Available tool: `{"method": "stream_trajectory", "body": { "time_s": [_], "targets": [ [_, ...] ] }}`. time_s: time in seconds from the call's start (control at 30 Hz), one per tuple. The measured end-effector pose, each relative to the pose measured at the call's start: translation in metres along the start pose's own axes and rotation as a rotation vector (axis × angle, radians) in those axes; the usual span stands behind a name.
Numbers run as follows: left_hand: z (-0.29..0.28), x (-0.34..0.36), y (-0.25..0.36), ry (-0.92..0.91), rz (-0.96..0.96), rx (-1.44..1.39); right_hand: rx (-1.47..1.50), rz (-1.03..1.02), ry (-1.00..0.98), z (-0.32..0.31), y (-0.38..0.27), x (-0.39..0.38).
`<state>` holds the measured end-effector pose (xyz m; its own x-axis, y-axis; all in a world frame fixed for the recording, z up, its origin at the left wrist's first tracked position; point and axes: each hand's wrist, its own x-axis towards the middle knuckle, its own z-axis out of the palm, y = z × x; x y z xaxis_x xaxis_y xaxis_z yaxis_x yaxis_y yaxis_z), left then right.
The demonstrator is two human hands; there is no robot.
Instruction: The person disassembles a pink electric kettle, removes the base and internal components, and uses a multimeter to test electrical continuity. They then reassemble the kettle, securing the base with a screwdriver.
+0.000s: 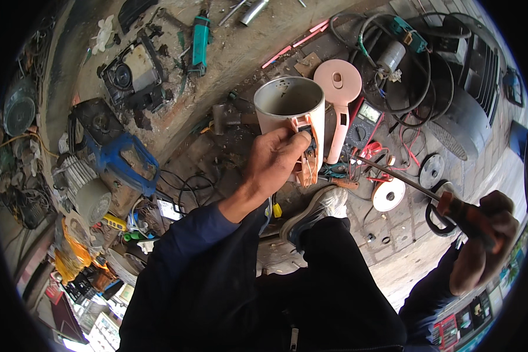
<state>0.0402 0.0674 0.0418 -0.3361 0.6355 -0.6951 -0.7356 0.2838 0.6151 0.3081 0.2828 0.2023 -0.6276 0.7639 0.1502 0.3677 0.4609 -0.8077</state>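
Observation:
My left hand (pixel 271 159) grips an electric kettle body (pixel 274 122) by its opened pink handle (pixel 307 158). The thumb presses on dark parts inside the handle. The kettle's mouth faces up and shows a stained grey inside. In my right hand (pixel 496 232), fingers wrapped round the orange-and-dark handle, is a long screwdriver (pixel 400 178). Its shaft points left toward the kettle, with the tip apart from it. Just beyond the kettle lie a round pink lid (pixel 338 88) and a long pink handle cover (pixel 339 132). A multimeter (pixel 364 124) with red leads rests beside them.
A white disc (pixel 388 195) and a grey disc (pixel 432 169) lie on the paving near my shoe (pixel 320 211). Cables and a large grey motor (pixel 463 117) stand at right. A hammer (pixel 223 119), a blue-handled machine (pixel 123 161) and scattered parts are at left.

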Motion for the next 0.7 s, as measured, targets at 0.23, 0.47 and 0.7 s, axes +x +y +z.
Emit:
{"method": "stream_trajectory", "body": {
  "time_s": [0.23,0.47,0.7],
  "targets": [
    [0.000,0.004,-0.002,0.018,0.005,0.046,0.139,-0.374,-0.523,0.039,-0.069,0.083],
    [-0.001,0.005,-0.003,0.031,0.091,0.100,0.127,-0.274,-0.476,0.066,-0.073,0.075],
    [-0.008,0.005,-0.006,-0.045,0.044,0.062,0.135,-0.282,-0.469,0.072,-0.068,0.076]
  ]
}}
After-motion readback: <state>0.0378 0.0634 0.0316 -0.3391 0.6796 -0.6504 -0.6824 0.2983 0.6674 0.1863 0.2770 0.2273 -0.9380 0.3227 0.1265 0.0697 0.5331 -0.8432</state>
